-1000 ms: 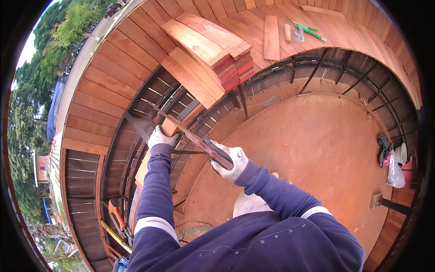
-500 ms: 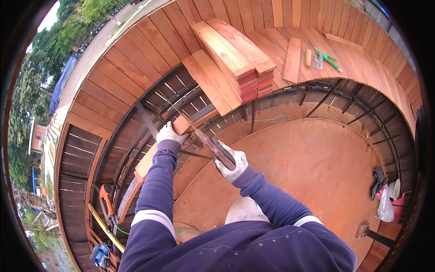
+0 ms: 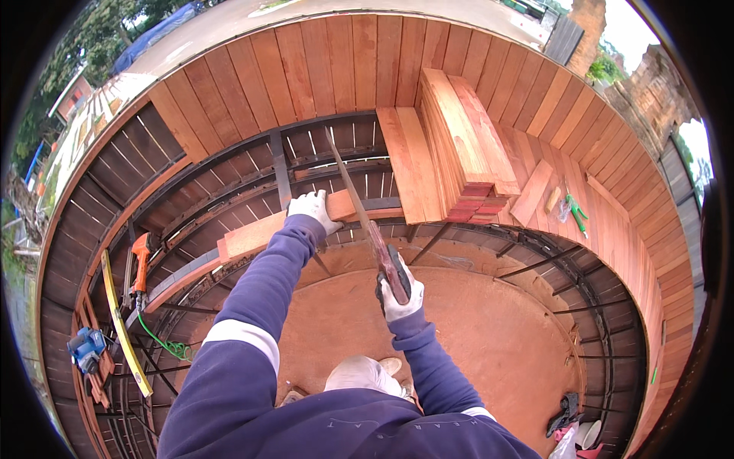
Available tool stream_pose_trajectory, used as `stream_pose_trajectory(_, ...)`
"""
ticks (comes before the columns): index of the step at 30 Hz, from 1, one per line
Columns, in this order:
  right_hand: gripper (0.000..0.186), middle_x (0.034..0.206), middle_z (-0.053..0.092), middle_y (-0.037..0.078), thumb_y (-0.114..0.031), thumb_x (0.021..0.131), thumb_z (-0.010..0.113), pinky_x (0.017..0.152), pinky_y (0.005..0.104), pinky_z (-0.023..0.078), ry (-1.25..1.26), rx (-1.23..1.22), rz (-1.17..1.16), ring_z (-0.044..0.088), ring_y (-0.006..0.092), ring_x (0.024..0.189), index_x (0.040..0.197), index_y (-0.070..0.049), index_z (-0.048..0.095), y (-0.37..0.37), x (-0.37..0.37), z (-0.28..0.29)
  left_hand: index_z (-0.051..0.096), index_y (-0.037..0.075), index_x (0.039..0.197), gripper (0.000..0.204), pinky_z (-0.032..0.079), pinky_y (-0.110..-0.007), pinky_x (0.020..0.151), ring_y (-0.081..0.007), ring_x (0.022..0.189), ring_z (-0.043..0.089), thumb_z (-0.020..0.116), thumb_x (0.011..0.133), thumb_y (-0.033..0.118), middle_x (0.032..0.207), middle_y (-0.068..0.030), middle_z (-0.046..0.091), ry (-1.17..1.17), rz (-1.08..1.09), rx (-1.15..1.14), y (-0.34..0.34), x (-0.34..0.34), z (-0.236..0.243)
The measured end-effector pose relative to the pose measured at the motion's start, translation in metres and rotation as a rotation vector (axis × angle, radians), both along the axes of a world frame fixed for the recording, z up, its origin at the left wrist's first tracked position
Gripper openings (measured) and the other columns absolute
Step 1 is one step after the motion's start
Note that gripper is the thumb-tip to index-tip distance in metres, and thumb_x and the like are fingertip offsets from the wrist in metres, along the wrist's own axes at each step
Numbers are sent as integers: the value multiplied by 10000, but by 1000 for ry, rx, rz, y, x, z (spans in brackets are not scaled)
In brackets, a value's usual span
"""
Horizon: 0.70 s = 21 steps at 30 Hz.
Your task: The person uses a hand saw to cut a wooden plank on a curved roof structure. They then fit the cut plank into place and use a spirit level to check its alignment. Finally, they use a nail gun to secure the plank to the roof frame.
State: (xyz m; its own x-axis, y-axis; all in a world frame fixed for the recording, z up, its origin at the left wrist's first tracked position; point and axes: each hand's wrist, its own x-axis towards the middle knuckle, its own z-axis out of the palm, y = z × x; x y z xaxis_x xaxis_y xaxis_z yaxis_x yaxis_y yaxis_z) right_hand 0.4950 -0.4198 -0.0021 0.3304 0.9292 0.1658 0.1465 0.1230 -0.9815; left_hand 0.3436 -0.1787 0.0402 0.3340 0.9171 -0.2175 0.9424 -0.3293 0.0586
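My gloved left hand point(image 3: 313, 210) grips a reddish board point(image 3: 260, 229) lying along the curved inner frame. My gloved right hand point(image 3: 399, 294) is closed round the dark wooden handle of a handsaw point(image 3: 344, 174), whose long thin blade points away from me across the board, just right of my left hand. Whether the teeth are in the wood I cannot tell.
A board stack point(image 3: 466, 138) with red ends stands right on the curved bench point(image 3: 237, 84); beyond lies a green tool point(image 3: 576, 214). Left are an orange tool point(image 3: 141, 256) with green hose, a yellow level point(image 3: 122, 321) and a blue power tool point(image 3: 88, 348). Below is a round floor point(image 3: 474, 336).
The view has swung round, so the stack sits further right and the left-side tools higher. The saw now points more straight away from me; both hands keep their holds.
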Motion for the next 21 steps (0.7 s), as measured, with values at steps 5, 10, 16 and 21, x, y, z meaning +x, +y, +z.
stream_pose_trajectory(5, 569, 817, 630, 28, -150, 944, 628, 604, 262, 501, 13, -97, -25, 585, 93, 650, 1464, 47, 512, -101, 12, 11, 550, 69, 1328, 803, 475, -432, 1046, -310, 1227, 617, 760, 773, 611, 1298, -152, 637, 0, -18, -5, 2, -10, -4)
stream_pose_trajectory(10, 585, 832, 643, 33, -175, 943, 625, 596, 264, 504, -51, -194, -11, 594, 96, 651, 1460, 69, 503, -127, 12, 19, 487, 54, 1441, 912, 469, -419, 1070, -300, 1248, 600, 767, 769, 604, 1333, -147, 616, 34, -31, -46, 2, -7, -2)
stream_pose_trajectory(16, 534, 889, 694, 91, -9, 895, 655, 665, 290, 537, -343, 219, -101, 633, 138, 699, 1416, 45, 549, 16, 3, 4, 517, 55, 1387, 849, 487, -413, 1044, -306, 1216, 622, 770, 782, 594, 1294, -161, 635, 24, -26, -24, 2, -4, 2)
stream_pose_trajectory(21, 551, 844, 660, 51, -135, 941, 624, 625, 270, 518, 40, -105, -16, 590, 101, 659, 1451, 48, 525, -106, 12, 18, 526, 61, 1371, 828, 482, -414, 1041, -305, 1228, 614, 771, 790, 597, 1293, -159, 638, 25, -26, -52, 0, -6, 5)
